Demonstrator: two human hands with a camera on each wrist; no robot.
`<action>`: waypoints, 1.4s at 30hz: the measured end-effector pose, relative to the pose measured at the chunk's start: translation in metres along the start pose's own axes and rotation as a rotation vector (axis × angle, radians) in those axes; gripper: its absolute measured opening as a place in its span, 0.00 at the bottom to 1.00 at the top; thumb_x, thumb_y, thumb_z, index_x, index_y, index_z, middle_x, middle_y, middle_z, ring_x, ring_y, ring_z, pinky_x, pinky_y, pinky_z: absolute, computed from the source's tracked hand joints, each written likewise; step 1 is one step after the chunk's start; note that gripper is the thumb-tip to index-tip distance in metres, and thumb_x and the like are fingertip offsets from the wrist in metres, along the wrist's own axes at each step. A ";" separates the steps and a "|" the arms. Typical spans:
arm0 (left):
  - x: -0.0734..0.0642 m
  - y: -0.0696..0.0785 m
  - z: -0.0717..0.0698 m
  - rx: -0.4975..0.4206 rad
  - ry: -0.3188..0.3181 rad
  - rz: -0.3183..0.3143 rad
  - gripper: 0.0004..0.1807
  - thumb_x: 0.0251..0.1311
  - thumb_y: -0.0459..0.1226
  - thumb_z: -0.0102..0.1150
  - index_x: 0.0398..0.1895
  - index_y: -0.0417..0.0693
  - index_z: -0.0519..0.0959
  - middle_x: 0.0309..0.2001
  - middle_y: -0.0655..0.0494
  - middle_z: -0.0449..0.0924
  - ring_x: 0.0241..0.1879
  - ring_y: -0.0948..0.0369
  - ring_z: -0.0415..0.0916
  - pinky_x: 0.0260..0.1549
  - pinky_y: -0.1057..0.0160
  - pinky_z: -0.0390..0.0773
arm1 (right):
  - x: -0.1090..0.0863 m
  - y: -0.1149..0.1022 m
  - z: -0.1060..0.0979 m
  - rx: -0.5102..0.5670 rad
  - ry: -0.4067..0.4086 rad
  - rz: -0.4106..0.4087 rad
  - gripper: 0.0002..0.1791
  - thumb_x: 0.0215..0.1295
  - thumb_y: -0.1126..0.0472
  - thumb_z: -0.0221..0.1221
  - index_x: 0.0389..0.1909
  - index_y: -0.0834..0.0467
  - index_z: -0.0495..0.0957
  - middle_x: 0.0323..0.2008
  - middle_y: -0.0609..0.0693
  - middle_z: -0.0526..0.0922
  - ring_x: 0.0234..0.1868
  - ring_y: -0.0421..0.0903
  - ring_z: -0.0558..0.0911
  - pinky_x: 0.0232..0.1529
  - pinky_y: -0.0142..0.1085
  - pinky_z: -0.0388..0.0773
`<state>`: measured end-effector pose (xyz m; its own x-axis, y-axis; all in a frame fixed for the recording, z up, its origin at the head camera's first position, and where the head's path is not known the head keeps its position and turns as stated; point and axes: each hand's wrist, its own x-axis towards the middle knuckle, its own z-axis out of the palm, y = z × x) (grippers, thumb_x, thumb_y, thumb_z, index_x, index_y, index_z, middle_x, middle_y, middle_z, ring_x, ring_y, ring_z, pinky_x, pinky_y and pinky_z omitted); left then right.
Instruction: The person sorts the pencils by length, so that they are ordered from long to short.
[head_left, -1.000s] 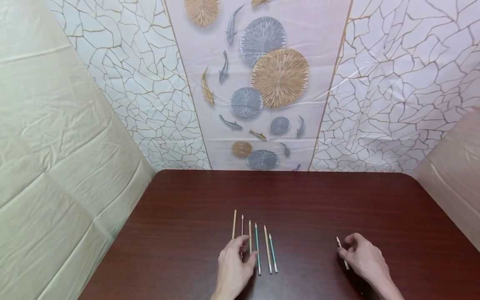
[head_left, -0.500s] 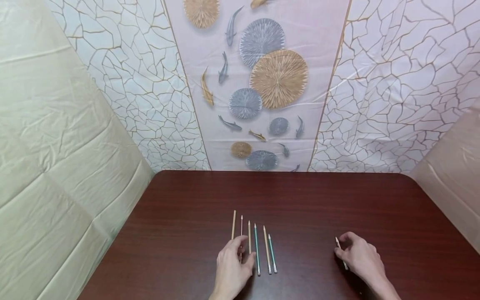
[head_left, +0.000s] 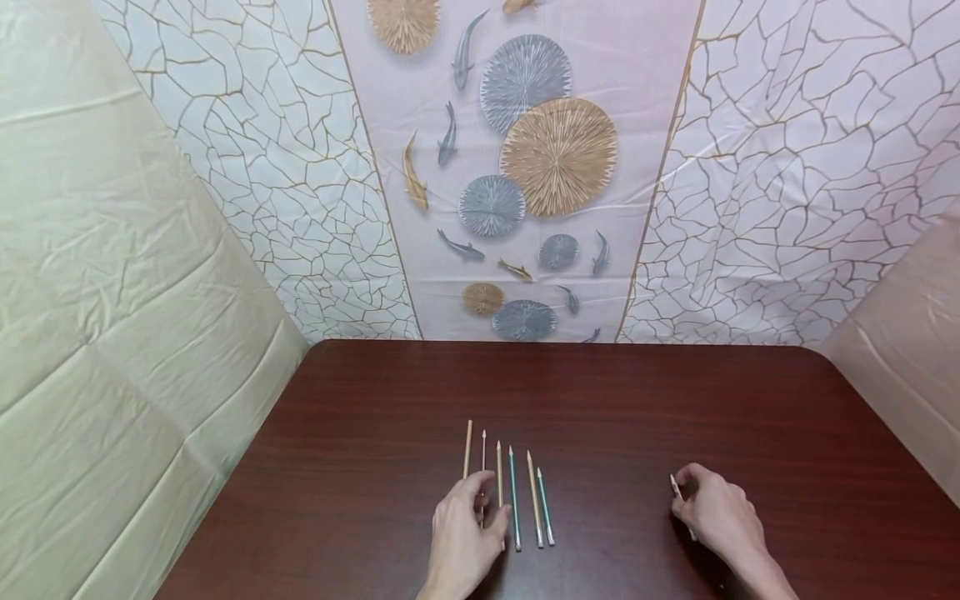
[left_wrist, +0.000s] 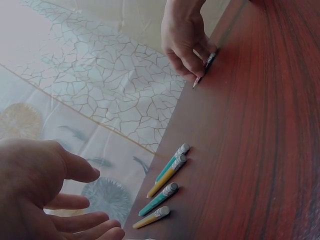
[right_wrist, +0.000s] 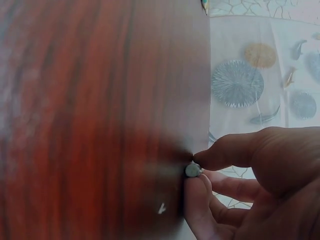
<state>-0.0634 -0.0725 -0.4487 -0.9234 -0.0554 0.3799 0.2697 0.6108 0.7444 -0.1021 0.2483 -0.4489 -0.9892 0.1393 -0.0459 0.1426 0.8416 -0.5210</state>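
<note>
My right hand [head_left: 722, 515] pinches a short pencil [head_left: 674, 482] between thumb and fingers, low over the right part of the table. Its blunt end [right_wrist: 192, 170] faces the camera in the right wrist view. My left hand [head_left: 463, 527] is held above the row of pencils with fingers loosely bent and nothing in its grasp. Beneath it, partly covered, lie a tan stick [head_left: 468, 446], a thin pinkish pencil [head_left: 483, 446] and a tan pencil [head_left: 499, 462]. Just right of that hand lie a teal pencil [head_left: 514, 500], a yellow-tan pencil [head_left: 535, 500] and a shorter teal pencil [head_left: 545, 507].
The dark red-brown wooden table [head_left: 360, 433] ends at a patterned cloth wall [head_left: 555, 275]. Pale cloth [head_left: 150, 350] hangs along the left side, and more on the right [head_left: 907, 333]. A tiny white speck [right_wrist: 161, 208] lies on the tabletop near my right hand.
My right hand has shifted very slightly left with the pinched pencil. The left hand and the row of pencils look almost the same.
</note>
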 end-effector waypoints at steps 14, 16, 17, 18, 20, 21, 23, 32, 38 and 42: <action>-0.001 -0.005 -0.001 0.034 0.037 0.050 0.22 0.46 0.31 0.75 0.48 0.41 0.82 0.39 0.52 0.84 0.33 0.58 0.82 0.33 0.60 0.78 | -0.005 -0.008 0.011 0.082 0.034 -0.064 0.15 0.48 0.65 0.63 0.40 0.59 0.81 0.23 0.45 0.82 0.25 0.46 0.79 0.25 0.46 0.72; -0.001 -0.006 -0.001 0.043 0.044 0.059 0.22 0.46 0.31 0.75 0.48 0.41 0.82 0.39 0.52 0.84 0.33 0.58 0.82 0.33 0.60 0.78 | -0.006 -0.011 0.014 0.103 0.037 -0.083 0.15 0.48 0.66 0.63 0.40 0.60 0.80 0.21 0.43 0.81 0.23 0.44 0.77 0.25 0.43 0.71; -0.001 -0.006 -0.001 0.045 0.046 0.060 0.22 0.46 0.31 0.74 0.48 0.41 0.82 0.39 0.51 0.84 0.33 0.58 0.82 0.33 0.60 0.78 | -0.007 -0.013 0.014 0.116 0.038 -0.091 0.15 0.48 0.66 0.63 0.40 0.60 0.80 0.20 0.43 0.80 0.22 0.43 0.76 0.25 0.42 0.71; -0.001 -0.006 -0.001 0.042 0.047 0.061 0.22 0.46 0.31 0.74 0.48 0.41 0.82 0.39 0.51 0.84 0.33 0.57 0.82 0.33 0.60 0.78 | -0.008 -0.015 0.015 0.132 0.035 -0.094 0.15 0.48 0.67 0.63 0.41 0.60 0.80 0.20 0.43 0.80 0.20 0.42 0.76 0.25 0.41 0.71; -0.001 -0.007 -0.001 0.036 0.044 0.061 0.22 0.46 0.31 0.74 0.48 0.41 0.82 0.39 0.50 0.84 0.33 0.57 0.82 0.33 0.61 0.78 | -0.009 -0.019 0.016 0.174 0.021 -0.091 0.15 0.49 0.68 0.63 0.41 0.61 0.79 0.19 0.43 0.79 0.17 0.42 0.76 0.23 0.38 0.72; -0.001 -0.007 -0.001 0.034 0.041 0.059 0.22 0.46 0.31 0.74 0.48 0.41 0.82 0.39 0.50 0.84 0.33 0.56 0.83 0.33 0.61 0.78 | -0.010 -0.021 0.017 0.193 0.014 -0.089 0.15 0.50 0.69 0.62 0.42 0.61 0.79 0.19 0.43 0.79 0.16 0.42 0.76 0.22 0.37 0.71; -0.001 -0.007 -0.001 0.035 0.035 0.057 0.22 0.46 0.31 0.73 0.48 0.41 0.82 0.39 0.50 0.84 0.34 0.56 0.83 0.34 0.61 0.79 | -0.012 -0.025 0.018 0.232 -0.005 -0.076 0.15 0.51 0.69 0.62 0.43 0.61 0.78 0.19 0.44 0.79 0.14 0.43 0.77 0.20 0.36 0.72; -0.002 -0.007 -0.004 0.066 0.026 0.061 0.23 0.46 0.32 0.74 0.49 0.41 0.81 0.40 0.50 0.84 0.35 0.56 0.83 0.37 0.56 0.78 | -0.014 -0.040 0.025 0.328 -0.033 -0.057 0.16 0.51 0.72 0.61 0.43 0.62 0.77 0.19 0.47 0.80 0.13 0.45 0.78 0.16 0.36 0.76; -0.001 -0.008 -0.004 0.105 0.041 0.086 0.23 0.45 0.33 0.74 0.48 0.41 0.82 0.35 0.53 0.82 0.33 0.56 0.80 0.35 0.54 0.76 | -0.016 -0.050 0.029 0.347 -0.039 -0.058 0.15 0.51 0.72 0.61 0.42 0.61 0.77 0.19 0.47 0.79 0.13 0.45 0.78 0.16 0.36 0.76; -0.001 -0.009 -0.004 0.105 0.038 0.084 0.24 0.45 0.33 0.74 0.49 0.41 0.82 0.35 0.53 0.82 0.33 0.56 0.79 0.35 0.53 0.76 | -0.016 -0.059 0.032 0.359 -0.038 -0.069 0.15 0.50 0.72 0.62 0.41 0.60 0.77 0.18 0.47 0.79 0.12 0.44 0.77 0.15 0.36 0.75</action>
<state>-0.0636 -0.0812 -0.4530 -0.8871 -0.0292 0.4606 0.3137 0.6939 0.6481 -0.0958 0.1798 -0.4453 -0.9976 0.0629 -0.0283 0.0609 0.6104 -0.7897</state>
